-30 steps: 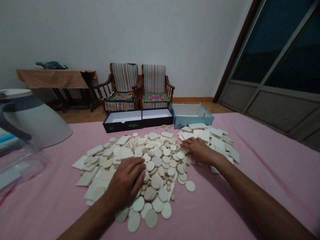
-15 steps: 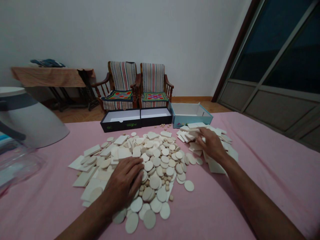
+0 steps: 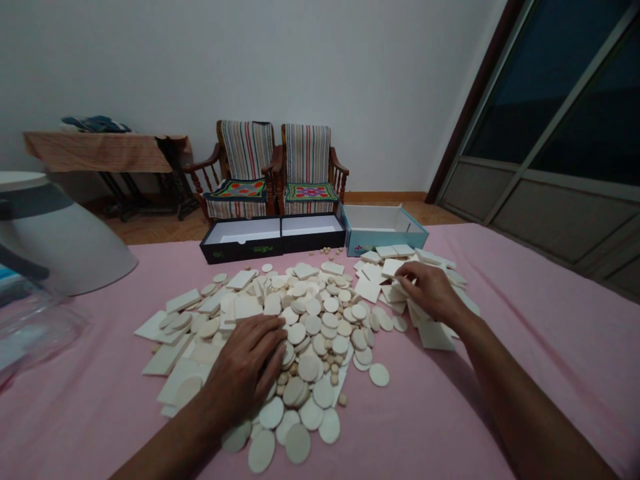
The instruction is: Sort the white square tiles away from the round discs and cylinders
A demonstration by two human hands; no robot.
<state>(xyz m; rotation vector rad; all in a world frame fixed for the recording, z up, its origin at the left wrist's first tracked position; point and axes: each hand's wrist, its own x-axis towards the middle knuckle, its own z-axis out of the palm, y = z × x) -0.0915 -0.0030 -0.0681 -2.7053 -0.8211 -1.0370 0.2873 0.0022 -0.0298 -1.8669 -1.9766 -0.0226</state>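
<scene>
My left hand (image 3: 250, 357) lies palm down on a large heap of pale discs (image 3: 313, 307), its fingers stretched out and holding nothing. Under and left of that hand are pale flat rectangular pieces (image 3: 170, 353), some overlapping. Small wooden cubes (image 3: 334, 369) show among the discs. On the right, my right hand (image 3: 430, 288) bends over a second pile of thin square pieces (image 3: 435, 335). Its thumb and fingertips close at the edge of one pale square piece (image 3: 391, 267); the far side of the grip is partly hidden.
Two black trays with white insides (image 3: 243, 248) and a light blue box (image 3: 385, 241) stand along the table's far edge. A grey-white pitcher (image 3: 75, 247) and clear plastic packaging (image 3: 40, 327) are at left. A pink cloth (image 3: 400, 427) covers the table. Two wooden armchairs (image 3: 307, 160) stand behind.
My right hand has shifted slightly to the right over the square pieces, and some pieces by its fingertips have spread apart. My left hand stays in place on the heap.
</scene>
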